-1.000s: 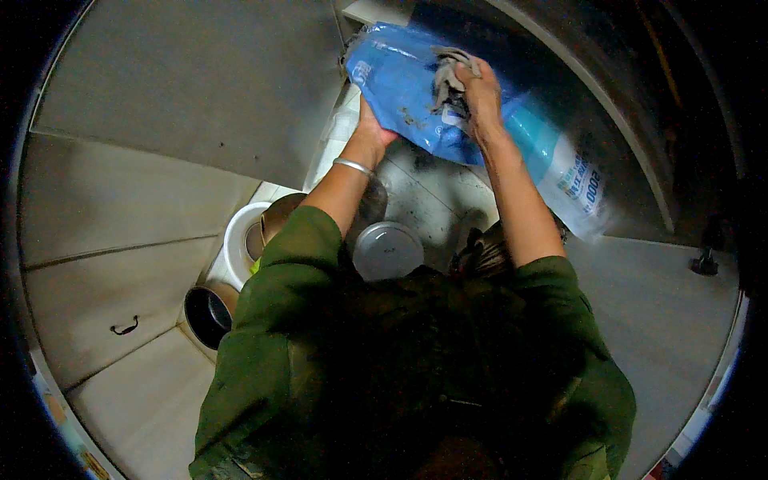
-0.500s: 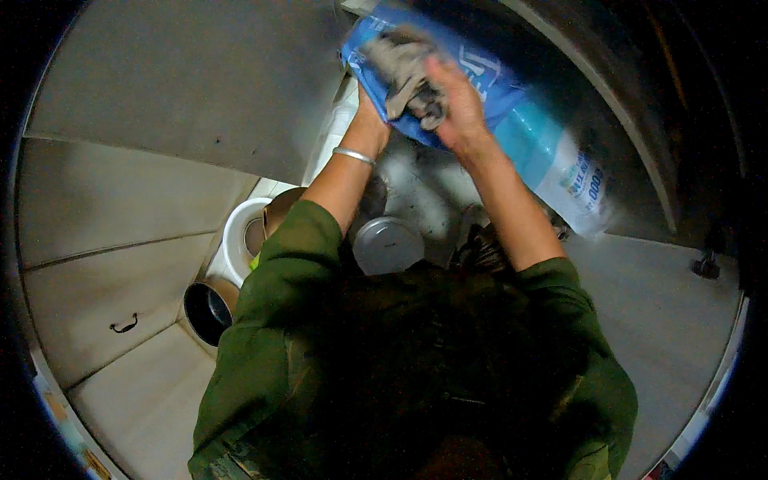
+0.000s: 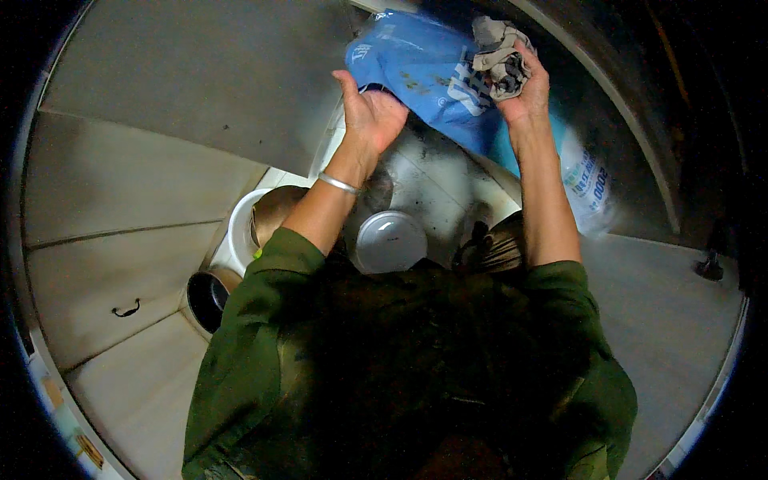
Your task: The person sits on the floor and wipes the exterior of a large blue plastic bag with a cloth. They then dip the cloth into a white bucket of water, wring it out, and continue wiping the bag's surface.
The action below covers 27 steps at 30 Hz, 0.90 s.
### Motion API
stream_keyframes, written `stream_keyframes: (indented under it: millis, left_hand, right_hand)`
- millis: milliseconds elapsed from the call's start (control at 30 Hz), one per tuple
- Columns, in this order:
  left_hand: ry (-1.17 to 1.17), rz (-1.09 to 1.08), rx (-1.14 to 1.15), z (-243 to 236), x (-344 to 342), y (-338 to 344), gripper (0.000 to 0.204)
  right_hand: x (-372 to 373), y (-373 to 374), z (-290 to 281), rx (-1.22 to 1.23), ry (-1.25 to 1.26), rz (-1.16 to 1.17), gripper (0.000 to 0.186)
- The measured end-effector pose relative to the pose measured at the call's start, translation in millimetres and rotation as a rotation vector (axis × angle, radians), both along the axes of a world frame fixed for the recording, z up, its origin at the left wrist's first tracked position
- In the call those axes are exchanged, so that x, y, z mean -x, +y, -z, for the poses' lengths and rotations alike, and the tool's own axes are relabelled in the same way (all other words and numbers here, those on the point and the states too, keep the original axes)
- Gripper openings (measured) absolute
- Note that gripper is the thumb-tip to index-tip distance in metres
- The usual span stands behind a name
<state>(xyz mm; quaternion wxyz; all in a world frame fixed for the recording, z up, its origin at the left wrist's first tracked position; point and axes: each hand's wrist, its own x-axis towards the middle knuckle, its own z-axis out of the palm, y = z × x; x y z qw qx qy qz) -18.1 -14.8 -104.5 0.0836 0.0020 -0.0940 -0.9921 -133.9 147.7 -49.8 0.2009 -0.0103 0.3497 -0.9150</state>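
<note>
A crumpled grey rag (image 3: 510, 66) with dark stains is bunched in my right hand (image 3: 528, 92), whose fingers curl round it above the right part of a blue plastic bag (image 3: 428, 76). My left hand (image 3: 374, 118) is palm up at the bag's left edge, its thumb stretched out. Its fingers pass under the bag and are hidden there; the bag rests on them. Dark specks mark the blue plastic. The bag's lower right part turns teal and pale (image 3: 588, 180), partly behind my right forearm.
Below my hands is a round pale lid (image 3: 390, 242) on the stained floor. To the left stand a white basin (image 3: 240, 232) and a metal pot (image 3: 210, 298) beside cabinet doors (image 3: 120, 176). A dark curved edge (image 3: 632, 120) runs along the right.
My right hand and the rag have moved right across the bag. My left hand has come slightly down and its thumb now shows spread. The bag's blue face is more exposed.
</note>
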Motion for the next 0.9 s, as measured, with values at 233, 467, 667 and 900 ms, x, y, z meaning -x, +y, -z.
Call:
stream_keyframes:
  millis: [233, 467, 667, 900]
  left_hand:
    - [-0.367, -0.090, 0.335, 7.5, -15.1, 27.0, 0.052]
    - [-0.267, -0.028, -0.038, 24.1, 4.4, 15.3, 0.046]
    - [-0.099, 0.044, -0.054, 27.3, 9.4, -0.8, 0.042]
    - [-0.092, 0.059, -0.060, 21.4, 9.1, -1.3, 0.052]
  right_hand:
    - [-19.4, -11.6, 4.0, -0.340, 0.207, -0.141, 0.027]
    - [-59.1, -39.6, 37.7, -0.987, 0.984, -0.026, 0.032]
    - [-70.7, -36.8, 41.3, -1.295, 1.379, -0.077, 0.030]
    - [-26.8, 6.3, 42.7, -1.912, 1.092, -0.019, 0.033]
